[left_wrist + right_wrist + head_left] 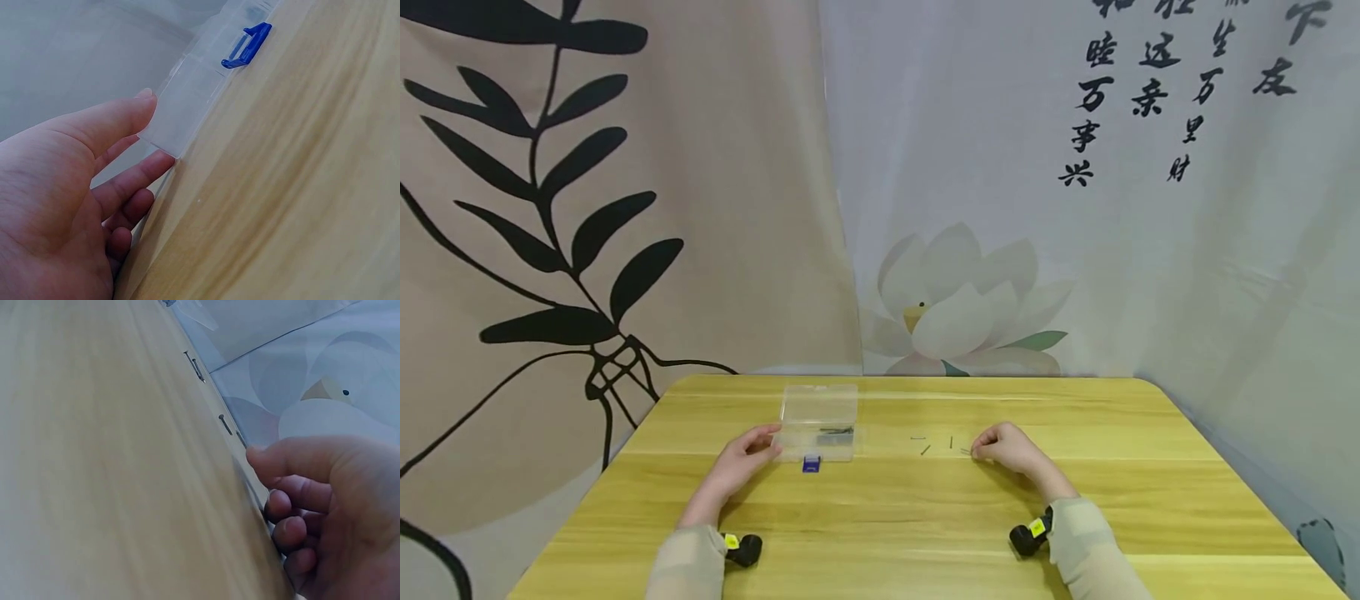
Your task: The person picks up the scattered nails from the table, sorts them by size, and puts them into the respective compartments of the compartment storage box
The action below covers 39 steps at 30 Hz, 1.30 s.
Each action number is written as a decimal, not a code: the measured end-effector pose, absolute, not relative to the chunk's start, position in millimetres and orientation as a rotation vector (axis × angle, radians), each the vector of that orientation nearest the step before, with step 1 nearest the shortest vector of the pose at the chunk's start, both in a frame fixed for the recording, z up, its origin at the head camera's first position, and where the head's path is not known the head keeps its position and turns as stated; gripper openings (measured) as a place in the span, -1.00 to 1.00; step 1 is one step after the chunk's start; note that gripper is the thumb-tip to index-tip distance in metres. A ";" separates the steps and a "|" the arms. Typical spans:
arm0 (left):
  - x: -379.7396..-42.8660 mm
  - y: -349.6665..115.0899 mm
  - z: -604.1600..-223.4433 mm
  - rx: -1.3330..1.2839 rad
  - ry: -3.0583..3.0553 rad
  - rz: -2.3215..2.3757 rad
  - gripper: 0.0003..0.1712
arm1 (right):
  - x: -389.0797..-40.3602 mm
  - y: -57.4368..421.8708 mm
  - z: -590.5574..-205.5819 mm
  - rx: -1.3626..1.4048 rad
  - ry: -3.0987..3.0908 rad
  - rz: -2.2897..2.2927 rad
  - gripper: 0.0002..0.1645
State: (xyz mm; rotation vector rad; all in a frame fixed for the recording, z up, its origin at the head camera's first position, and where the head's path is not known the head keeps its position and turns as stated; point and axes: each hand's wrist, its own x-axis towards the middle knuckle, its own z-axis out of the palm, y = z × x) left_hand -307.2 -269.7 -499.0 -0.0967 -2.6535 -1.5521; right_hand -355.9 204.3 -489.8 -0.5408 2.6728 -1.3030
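A clear plastic box [797,454] stands on the table with its lid [820,404] raised at the back and a blue latch [811,464] at its front. My left hand [741,462] holds the box's left end, thumb on the upper edge and fingers at the side, as the left wrist view shows. Dark thin screws [837,432] lie in the right part of the box. Several small screws [225,424] are scattered to its right. My right hand [1011,450] has thumb and forefinger together at a screw [966,451], apparently pinching it; its tip end is hidden.
The wooden table [880,533] has rounded back corners. Behind it hangs a printed cloth [760,208] with leaves, a lotus and written characters. A black wrist camera [745,551] sits by the left sleeve, another camera [1028,537] by the right.
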 end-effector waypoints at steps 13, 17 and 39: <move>-306.0 -269.3 -497.2 -0.100 -2.661 -1.559 -0.45 | -352.6 203.6 -479.2 -0.481 2.624 -1.450 -0.83; -306.0 -269.7 -496.4 -0.108 -2.667 -1.553 -0.46 | -350.1 202.0 -470.1 -0.507 2.606 -1.498 -0.80; -305.8 -267.9 -495.3 -0.115 -2.670 -1.561 -0.44 | -323.7 190.5 -424.2 -0.559 2.593 -1.614 -0.76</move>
